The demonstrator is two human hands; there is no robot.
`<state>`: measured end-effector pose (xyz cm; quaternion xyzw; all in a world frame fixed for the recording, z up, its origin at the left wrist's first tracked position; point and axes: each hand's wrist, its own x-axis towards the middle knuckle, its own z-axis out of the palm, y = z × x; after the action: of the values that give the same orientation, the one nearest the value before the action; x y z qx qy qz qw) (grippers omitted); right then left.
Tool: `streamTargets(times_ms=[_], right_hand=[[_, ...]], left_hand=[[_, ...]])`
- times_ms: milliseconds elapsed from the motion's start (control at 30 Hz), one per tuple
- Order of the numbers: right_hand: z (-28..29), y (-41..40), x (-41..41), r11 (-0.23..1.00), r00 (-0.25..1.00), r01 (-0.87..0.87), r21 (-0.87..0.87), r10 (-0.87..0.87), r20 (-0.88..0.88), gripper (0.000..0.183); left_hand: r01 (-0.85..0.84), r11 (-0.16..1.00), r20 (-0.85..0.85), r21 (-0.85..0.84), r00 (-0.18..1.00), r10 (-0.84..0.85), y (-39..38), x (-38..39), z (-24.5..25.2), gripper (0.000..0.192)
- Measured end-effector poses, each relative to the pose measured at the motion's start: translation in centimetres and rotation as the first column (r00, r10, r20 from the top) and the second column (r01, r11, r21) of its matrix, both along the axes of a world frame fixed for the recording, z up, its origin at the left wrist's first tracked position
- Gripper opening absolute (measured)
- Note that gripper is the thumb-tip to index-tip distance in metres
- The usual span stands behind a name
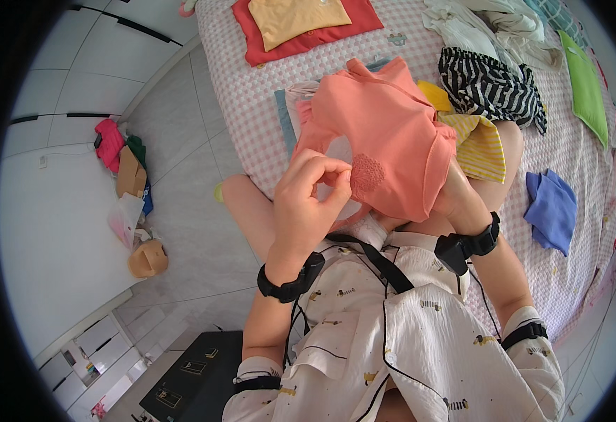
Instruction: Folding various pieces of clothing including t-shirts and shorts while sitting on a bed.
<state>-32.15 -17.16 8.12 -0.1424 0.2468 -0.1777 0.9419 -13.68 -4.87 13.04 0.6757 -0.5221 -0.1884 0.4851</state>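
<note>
A coral-pink garment (387,126) with a round lace-like patch is held up over my lap, above the bed. At the edge of that patch, my left hand (316,190) pinches the fabric between thumb and forefinger. My right hand (458,195) is partly inside or behind the garment at its right side, with its fingers hidden by the cloth. Behind it lie a yellow-and-white striped cloth (479,147) and folded pale and blue cloths (289,116). A black-and-white striped garment (490,87) lies farther back to the right.
The quilted checked bedspread (234,79) carries folded red (313,45) and yellow (297,18) garments, a folded blue cloth (550,211), white clothing (498,26) and a green item (585,87). Bags and a cardboard box (131,174) stand on the floor at left. A black case (197,374) is lower left.
</note>
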Motion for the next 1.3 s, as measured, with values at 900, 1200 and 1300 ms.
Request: streamTargets(times_ms=[900,1200,1300], right_hand=[[0.1,-0.4,0.0,0.999,1.0,-0.011,0.04,0.01,0.008,0.045],[0.1,-0.5,0.1,0.998,1.0,-0.017,0.058,0.017,0.014,0.045],[-0.1,-0.5,0.1,0.997,1.0,-0.025,0.067,0.024,0.014,0.046]], left_hand=[[0.057,0.998,-0.536,0.032,0.844,-0.031,1.5,1.6,0.5,0.002],[0.038,0.999,-0.506,-0.038,0.861,-0.052,1.0,1.3,1.0,0.009],[0.101,0.995,-0.657,0.021,0.751,-0.062,1.0,1.0,1.1,0.006]])
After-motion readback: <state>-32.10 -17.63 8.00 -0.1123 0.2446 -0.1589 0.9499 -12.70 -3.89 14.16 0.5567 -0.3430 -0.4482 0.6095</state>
